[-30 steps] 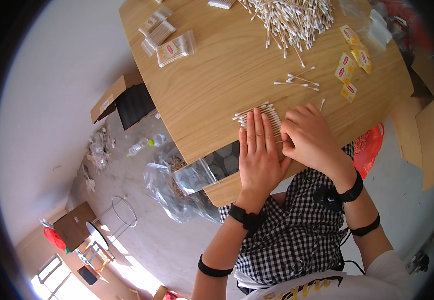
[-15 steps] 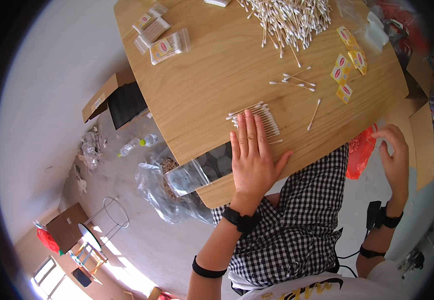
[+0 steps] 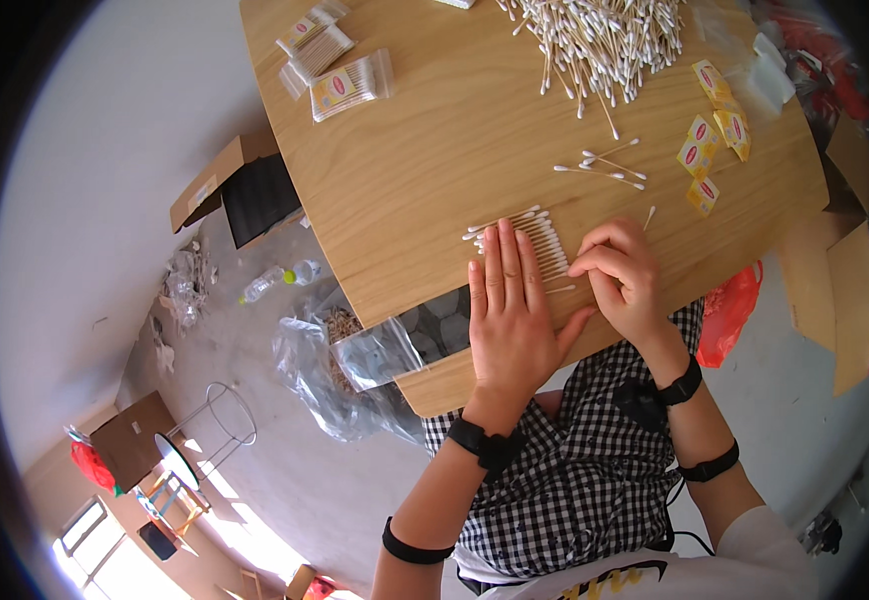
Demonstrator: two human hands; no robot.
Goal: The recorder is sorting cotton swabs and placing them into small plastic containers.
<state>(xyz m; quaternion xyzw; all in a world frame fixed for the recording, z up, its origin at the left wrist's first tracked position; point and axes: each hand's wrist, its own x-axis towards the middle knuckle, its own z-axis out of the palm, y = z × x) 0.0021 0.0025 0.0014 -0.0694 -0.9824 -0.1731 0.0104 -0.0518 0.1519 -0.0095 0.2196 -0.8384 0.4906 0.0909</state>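
Note:
My left hand lies flat with its fingers stretched over a row of cotton swabs on the wooden table. White swab tips show past the fingers. Close to the right end of that row, my right hand has its fingers curled in; whether anything is between them I cannot make out. A single cotton swab sticks out behind the right hand, its lower part hidden. Several loose swabs lie farther up. At the table's far side spreads a big heap of cotton swabs.
Small bags packed with swabs lie at the far left of the table. Yellow-white cards are scattered at the right, near clear plastic. A red bag hangs by the right edge; cardboard stands beyond.
My right hand has come in from beyond the table's right edge to beside the swab row, its fingers curling. My left hand stays flat on the row. The view has shifted slightly.

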